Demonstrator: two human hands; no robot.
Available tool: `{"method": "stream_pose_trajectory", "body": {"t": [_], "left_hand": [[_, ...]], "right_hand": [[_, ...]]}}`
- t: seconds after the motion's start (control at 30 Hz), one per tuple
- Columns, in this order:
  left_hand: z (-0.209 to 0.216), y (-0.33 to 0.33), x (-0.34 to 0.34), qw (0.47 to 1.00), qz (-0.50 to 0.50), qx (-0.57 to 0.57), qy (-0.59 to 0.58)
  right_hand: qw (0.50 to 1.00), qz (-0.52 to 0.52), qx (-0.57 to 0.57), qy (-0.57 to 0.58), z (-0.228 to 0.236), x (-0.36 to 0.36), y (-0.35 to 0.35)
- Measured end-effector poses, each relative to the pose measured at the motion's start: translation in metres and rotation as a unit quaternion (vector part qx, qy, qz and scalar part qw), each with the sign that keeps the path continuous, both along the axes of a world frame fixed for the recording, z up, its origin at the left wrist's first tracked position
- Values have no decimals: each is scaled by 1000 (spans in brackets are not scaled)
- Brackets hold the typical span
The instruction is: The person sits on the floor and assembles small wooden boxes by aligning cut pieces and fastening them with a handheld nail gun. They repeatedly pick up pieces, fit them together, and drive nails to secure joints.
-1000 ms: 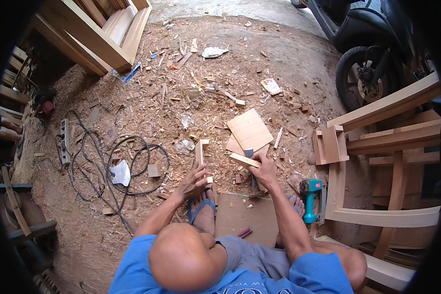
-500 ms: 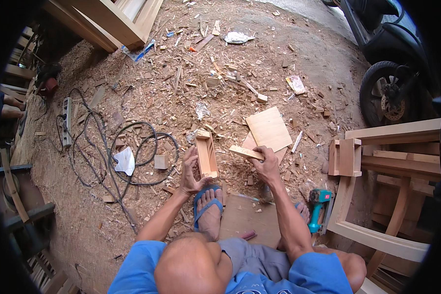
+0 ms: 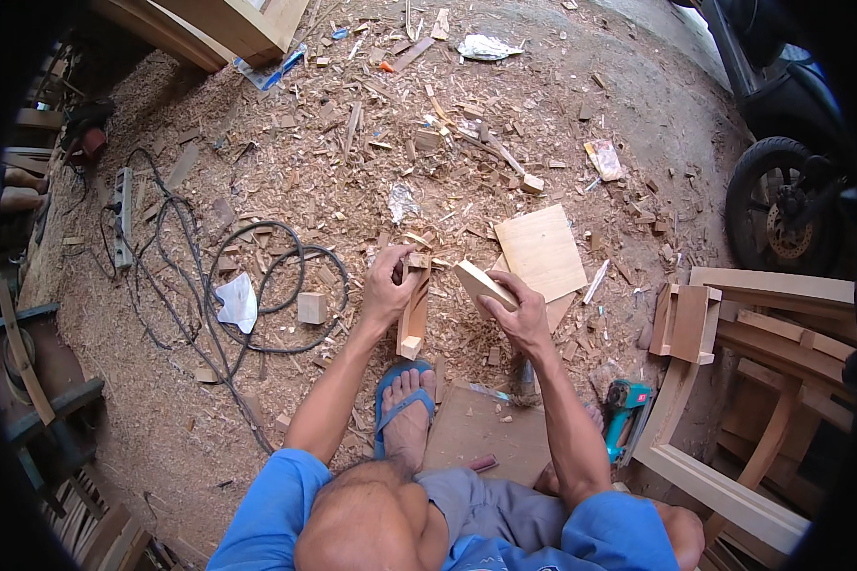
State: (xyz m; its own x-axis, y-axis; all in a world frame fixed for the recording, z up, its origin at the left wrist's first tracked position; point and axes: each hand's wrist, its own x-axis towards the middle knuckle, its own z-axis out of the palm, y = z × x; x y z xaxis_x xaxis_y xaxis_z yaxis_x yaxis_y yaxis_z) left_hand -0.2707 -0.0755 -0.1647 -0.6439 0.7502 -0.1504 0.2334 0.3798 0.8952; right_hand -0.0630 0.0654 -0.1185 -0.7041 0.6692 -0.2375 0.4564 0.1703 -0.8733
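Note:
My left hand (image 3: 388,285) is closed around the far end of a narrow wooden box frame (image 3: 413,322), which stands just beyond my sandalled left foot. Between thumb and fingers, my right hand (image 3: 522,312) grips a short flat wood piece (image 3: 484,284), tilted and held apart from the frame on its right. Beyond the right hand a square plywood sheet (image 3: 543,252) lies over another thin board on the shavings. A teal nail gun (image 3: 626,411) rests at the right, beside my right foot.
Shavings and offcuts cover the ground. Black cable (image 3: 214,333) coils at the left near a power strip (image 3: 124,217), a wood cube (image 3: 311,307) and a white mask-like piece (image 3: 238,303). Wooden chair-like frames (image 3: 676,390) stand at right, below a motorbike wheel (image 3: 781,205).
My left hand has slid from the near side of the box frame to its far end, and the frame has turned. The wood piece in my right hand has tilted to a new angle.

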Motion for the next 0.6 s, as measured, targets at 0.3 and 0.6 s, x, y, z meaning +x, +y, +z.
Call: {"method": "stream_pose_trajectory", "body": {"t": [0.3,0.6], "left_hand": [[33,5,9,983,-149,71,80],[89,7,11,962,-250,93,53]], "right_hand": [[979,127,154,33,30,1,10],[960,164,216,64,100,14,15]]}}
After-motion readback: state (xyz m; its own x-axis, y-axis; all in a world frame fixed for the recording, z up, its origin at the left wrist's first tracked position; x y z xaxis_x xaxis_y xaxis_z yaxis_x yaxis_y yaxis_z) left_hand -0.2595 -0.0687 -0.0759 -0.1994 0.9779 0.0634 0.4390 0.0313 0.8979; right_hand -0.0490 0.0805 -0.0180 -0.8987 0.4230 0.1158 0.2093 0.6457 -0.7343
